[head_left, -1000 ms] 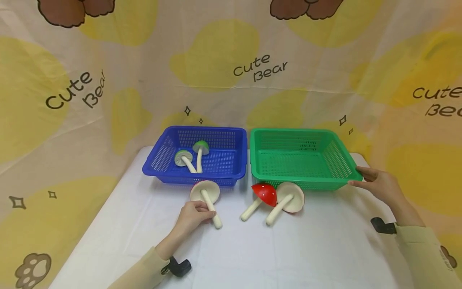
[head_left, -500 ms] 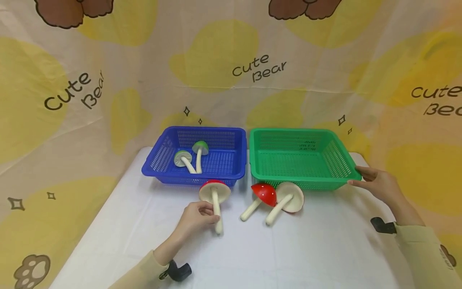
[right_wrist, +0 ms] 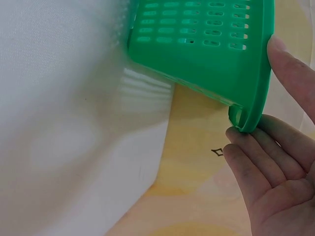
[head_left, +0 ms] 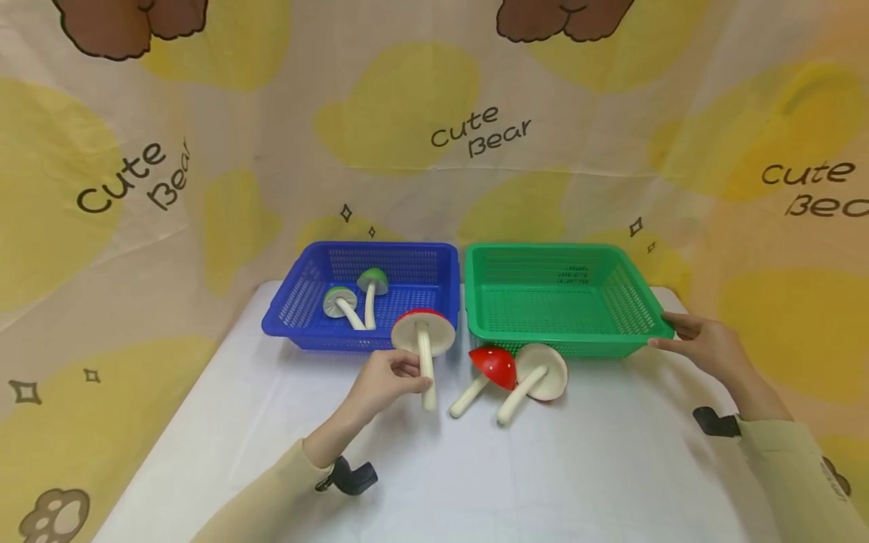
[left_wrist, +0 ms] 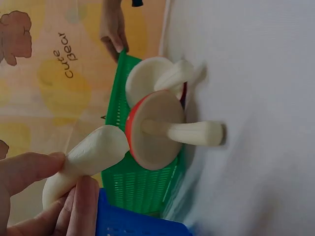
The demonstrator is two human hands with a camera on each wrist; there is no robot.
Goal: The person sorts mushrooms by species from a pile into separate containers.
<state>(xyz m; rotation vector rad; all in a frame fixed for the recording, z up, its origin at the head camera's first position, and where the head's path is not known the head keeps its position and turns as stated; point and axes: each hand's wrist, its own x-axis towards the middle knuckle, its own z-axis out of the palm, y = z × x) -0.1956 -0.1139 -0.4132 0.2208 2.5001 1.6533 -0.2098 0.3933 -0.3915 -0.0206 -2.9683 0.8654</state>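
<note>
My left hand pinches the pale stem of a red-capped toy mushroom, held upright in front of the blue basket so that its cap overlaps the near rim in the head view. In the left wrist view the stem sits between thumb and fingers. My right hand holds the right end of the green basket, thumb and fingertips at its rim. Two more toy mushrooms lean together before the green basket: one shows its spotted red cap, the other its pale underside.
Two green-capped toy mushrooms lie inside the blue basket, stems toward its near side. Both baskets stand side by side at the back of the white-covered table. A printed cloth hangs behind them.
The left hand has lifted the red-capped mushroom and carried it rightward and toward the baskets, its cap tipping upright. The right hand keeps its place at the green basket. The head view has shifted slightly.
</note>
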